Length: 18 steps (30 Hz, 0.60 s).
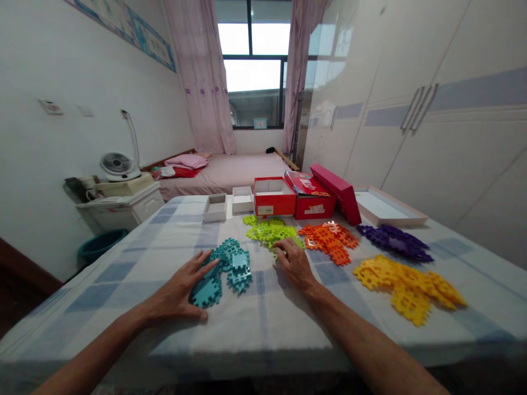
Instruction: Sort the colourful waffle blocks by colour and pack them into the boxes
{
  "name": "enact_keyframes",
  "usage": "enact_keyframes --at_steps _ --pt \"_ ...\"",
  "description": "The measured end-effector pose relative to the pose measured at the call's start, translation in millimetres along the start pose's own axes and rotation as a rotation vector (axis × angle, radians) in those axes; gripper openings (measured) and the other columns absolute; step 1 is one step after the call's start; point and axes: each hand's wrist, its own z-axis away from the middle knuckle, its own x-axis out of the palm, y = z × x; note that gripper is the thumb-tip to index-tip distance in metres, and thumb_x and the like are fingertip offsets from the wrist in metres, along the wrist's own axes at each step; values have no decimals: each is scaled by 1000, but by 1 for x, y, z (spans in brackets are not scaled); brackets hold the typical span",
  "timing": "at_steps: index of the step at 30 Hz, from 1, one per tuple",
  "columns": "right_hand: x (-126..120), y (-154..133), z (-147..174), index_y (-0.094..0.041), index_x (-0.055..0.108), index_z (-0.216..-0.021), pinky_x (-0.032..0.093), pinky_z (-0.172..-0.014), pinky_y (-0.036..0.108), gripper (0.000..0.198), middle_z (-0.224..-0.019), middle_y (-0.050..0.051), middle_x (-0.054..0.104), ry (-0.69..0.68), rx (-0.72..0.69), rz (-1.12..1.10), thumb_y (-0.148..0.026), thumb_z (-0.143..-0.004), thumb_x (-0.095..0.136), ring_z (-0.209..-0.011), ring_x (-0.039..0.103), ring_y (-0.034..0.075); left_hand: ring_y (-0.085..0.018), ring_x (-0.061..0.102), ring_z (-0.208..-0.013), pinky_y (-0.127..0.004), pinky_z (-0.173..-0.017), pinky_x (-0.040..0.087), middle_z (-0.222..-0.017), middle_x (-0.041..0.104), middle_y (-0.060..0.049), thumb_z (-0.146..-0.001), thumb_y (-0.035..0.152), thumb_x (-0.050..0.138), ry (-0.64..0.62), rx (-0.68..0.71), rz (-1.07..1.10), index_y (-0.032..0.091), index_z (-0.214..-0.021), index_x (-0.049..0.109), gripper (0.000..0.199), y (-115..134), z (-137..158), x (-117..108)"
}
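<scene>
My left hand (pixel 187 288) lies with spread fingers against the left side of a heap of teal interlocking plastic pieces (pixel 230 258). Its thumb rests near the tablecloth below the heap. At the near edge of the lime-green pieces (pixel 269 231) is my right hand (pixel 294 263), its fingers curled together and pointing down. Whether a piece sits between those fingers is hidden. To the right are piles of orange pieces (pixel 329 238), purple pieces (pixel 395 243) and yellow pieces (pixel 405 282), with neither hand touching them.
Along the table's far side stand two small white boxes (pixel 215 208), an open red box (pixel 274 204), another red box (pixel 315 207) with a pink-red lid (pixel 337 192) leaning on it, and a shallow white tray (pixel 403 219). A checked cloth (pixel 164 340) covers the table.
</scene>
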Motion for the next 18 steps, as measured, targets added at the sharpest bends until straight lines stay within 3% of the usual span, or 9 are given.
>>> enact_keyframes --at_steps 5,8,10,13,15,18 --pt "0 1 2 -17 62 -90 44 -85 32 20 -91 6 62 16 11 13 -16 -87 42 -90 57 17 -40 16 -140 -56 -111 21 -155 19 -13 -63 67 65 102 -23 -65 25 -147 28 101 8 -17 8" --pt "0 2 2 -17 62 -90 44 -84 31 20 -90 6 62 22 11 9 -16 -87 43 -90 57 17 -38 15 -141 -55 -113 19 -155 22 -7 -71 62 60 214 7 -68 28 -144 36 84 36 -28 1" --pt "1 3 1 -17 62 -91 44 -84 31 20 -90 6 62 30 22 5 -16 -87 43 -90 57 17 -34 21 -141 -51 -113 24 -154 27 -4 -80 54 54 261 3 15 30 -139 43 65 64 -39 -2" --pt "-1 4 -1 -17 62 -93 44 -85 32 20 -92 7 62 80 55 -8 -17 -87 43 -91 57 17 -27 44 -129 -44 -107 37 -142 46 -6 -85 40 47 207 -19 204 29 -128 54 45 105 -65 3" --pt "-3 5 -3 -17 62 -95 44 -86 32 21 -94 7 62 145 82 -27 -19 -88 42 -93 56 17 -24 57 -113 -40 -98 44 -123 61 -8 -83 27 45 129 -51 263 25 -115 61 35 128 -85 13" --pt "-9 8 -5 -19 60 -100 42 -90 32 25 -98 6 61 271 122 -63 -23 -91 37 -97 55 17 -22 61 -95 -36 -86 48 -99 66 -8 -79 17 44 15 -65 191 21 -95 63 26 152 -115 31"
